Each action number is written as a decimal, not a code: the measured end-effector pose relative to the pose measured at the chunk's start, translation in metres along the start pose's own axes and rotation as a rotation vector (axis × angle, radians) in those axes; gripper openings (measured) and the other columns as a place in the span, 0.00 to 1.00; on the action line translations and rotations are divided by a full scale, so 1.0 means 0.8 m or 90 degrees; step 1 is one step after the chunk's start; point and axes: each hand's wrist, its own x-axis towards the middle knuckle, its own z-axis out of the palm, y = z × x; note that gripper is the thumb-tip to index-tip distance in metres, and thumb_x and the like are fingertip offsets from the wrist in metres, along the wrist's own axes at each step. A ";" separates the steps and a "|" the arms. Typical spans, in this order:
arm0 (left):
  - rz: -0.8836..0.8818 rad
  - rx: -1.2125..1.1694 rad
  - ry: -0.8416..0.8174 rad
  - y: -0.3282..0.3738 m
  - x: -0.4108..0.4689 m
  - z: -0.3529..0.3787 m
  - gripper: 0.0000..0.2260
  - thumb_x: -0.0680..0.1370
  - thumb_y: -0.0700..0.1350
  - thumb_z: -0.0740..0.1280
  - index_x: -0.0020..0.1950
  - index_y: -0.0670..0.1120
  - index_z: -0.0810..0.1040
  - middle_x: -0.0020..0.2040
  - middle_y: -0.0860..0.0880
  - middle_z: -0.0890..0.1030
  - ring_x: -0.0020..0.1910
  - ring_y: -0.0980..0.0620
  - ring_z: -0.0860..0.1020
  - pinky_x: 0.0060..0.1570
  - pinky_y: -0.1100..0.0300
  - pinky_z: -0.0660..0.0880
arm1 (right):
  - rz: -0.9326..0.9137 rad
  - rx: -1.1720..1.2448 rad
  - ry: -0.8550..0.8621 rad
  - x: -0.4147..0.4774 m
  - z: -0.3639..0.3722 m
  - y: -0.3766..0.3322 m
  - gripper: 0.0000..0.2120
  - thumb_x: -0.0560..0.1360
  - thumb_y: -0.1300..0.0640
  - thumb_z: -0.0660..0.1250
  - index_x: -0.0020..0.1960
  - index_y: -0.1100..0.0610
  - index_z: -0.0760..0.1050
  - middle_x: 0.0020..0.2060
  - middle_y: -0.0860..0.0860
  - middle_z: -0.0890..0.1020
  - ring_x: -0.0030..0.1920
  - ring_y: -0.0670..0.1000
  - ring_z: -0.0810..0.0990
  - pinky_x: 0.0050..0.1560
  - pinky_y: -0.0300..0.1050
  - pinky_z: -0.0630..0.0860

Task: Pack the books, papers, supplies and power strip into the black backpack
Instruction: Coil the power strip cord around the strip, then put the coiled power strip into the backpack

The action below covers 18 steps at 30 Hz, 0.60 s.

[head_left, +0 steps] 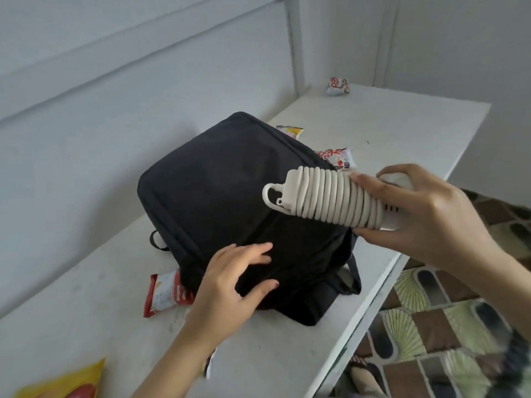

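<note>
White table [373, 133] carries the black backpack [218, 179], lying flat. The right hand [431, 214] grips the power strip [293, 183] just above the bag's right edge, while the left hand [230, 282] presses on the fabric with fingers spread. No opening shows, so the bag is possibly zipped. Pushing in now could snag the wound cord [344, 202] and loosen its coils.

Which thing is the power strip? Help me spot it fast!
Find the big black backpack on the white table. Above its right side, the right hand grips the power strip. It alone is a white bar wound in cord rings; the snack packets nearby are flat and colourful.
</note>
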 end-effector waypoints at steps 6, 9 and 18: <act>-0.132 -0.212 0.016 0.011 0.009 -0.011 0.18 0.66 0.49 0.75 0.54 0.52 0.79 0.37 0.57 0.83 0.44 0.58 0.81 0.60 0.68 0.69 | 0.078 -0.017 0.006 -0.041 -0.013 -0.019 0.33 0.61 0.46 0.75 0.65 0.50 0.75 0.51 0.58 0.79 0.44 0.57 0.79 0.41 0.54 0.80; -0.160 -0.216 0.026 0.009 0.020 -0.027 0.10 0.66 0.47 0.73 0.47 0.53 0.80 0.41 0.61 0.83 0.51 0.63 0.78 0.59 0.72 0.64 | 0.090 -0.038 -0.010 -0.058 -0.018 -0.025 0.34 0.61 0.46 0.76 0.66 0.49 0.73 0.51 0.58 0.79 0.43 0.56 0.78 0.41 0.52 0.79; 0.033 0.052 0.227 -0.006 0.059 -0.057 0.13 0.71 0.36 0.73 0.55 0.38 0.76 0.38 0.52 0.81 0.45 0.56 0.79 0.59 0.70 0.67 | 0.086 -0.016 0.048 -0.077 -0.026 -0.047 0.31 0.66 0.42 0.70 0.66 0.51 0.72 0.53 0.59 0.79 0.46 0.57 0.79 0.43 0.56 0.80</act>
